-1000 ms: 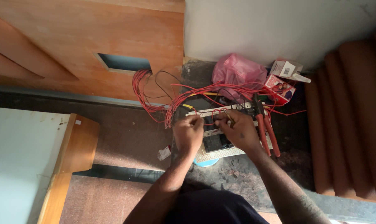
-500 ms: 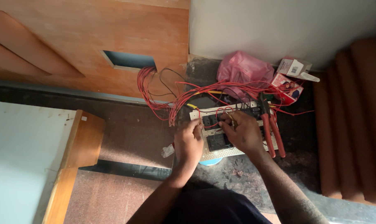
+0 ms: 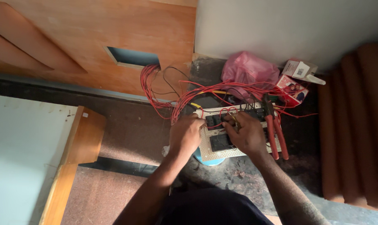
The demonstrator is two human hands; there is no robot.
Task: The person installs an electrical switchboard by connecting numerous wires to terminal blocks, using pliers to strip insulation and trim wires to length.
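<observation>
L hand point(image 3: 185, 134) curled, gripping left edge of white switch plate point(image 3: 222, 139) on floor. R hand point(image 3: 248, 132) pinching small thing over plate, can't tell what. Red wires point(image 3: 184, 93) above, red-handled pliers point(image 3: 274, 129) just right.

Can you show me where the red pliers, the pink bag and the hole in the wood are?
Red-handled pliers point(image 3: 275, 134): head view, on one red handle.
Crumpled pink plastic bag point(image 3: 248, 71): head view, on its middle.
Rectangular cut-out in the orange wooden panel point(image 3: 132, 57): head view, on the dark opening.
</observation>
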